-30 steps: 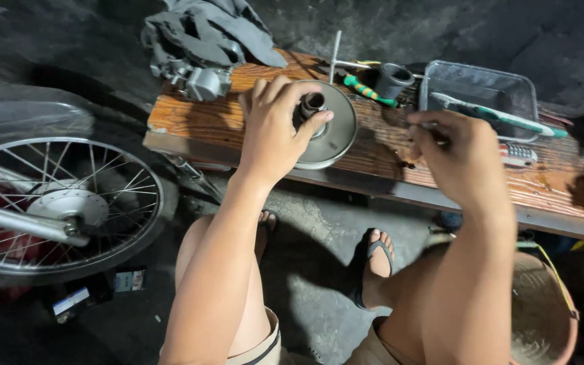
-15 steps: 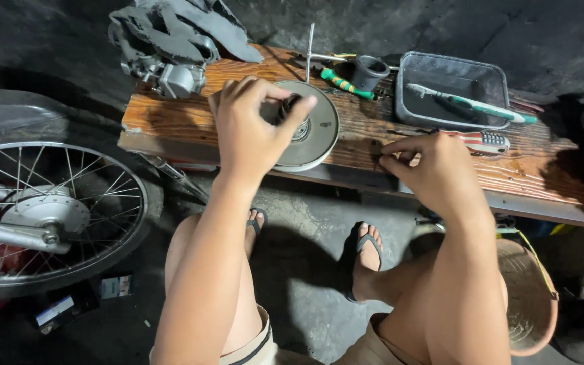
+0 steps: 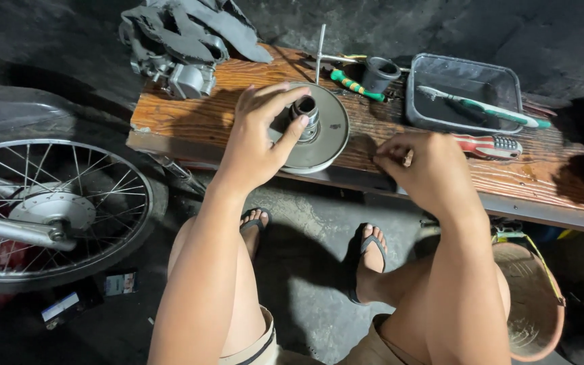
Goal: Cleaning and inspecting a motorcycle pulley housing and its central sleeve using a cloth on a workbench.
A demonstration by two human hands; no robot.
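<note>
A round grey metal pulley disc [image 3: 324, 145] with a raised central hub [image 3: 305, 112] lies on a wooden bench [image 3: 190, 118]. My left hand [image 3: 258, 138] rests on the disc, its fingers around the hub. My right hand [image 3: 427, 169] hovers over the bench's front edge to the right of the disc, pinching a small metal part [image 3: 408, 159] between its fingertips. What the part is I cannot make out.
A grey tray [image 3: 464, 88] holds a green-handled tool [image 3: 488, 108]. A red-handled tool [image 3: 484, 144], a screwdriver [image 3: 349, 84], a black cup [image 3: 380, 73], an engine part under grey rags [image 3: 184, 47] share the bench. A spoked wheel [image 3: 42, 209] stands left; a basin [image 3: 532, 297] right.
My left hand has shifted on the disc so the hub now shows between its fingers. My right hand has drawn back toward the bench's front edge. The camera view has shifted.
</note>
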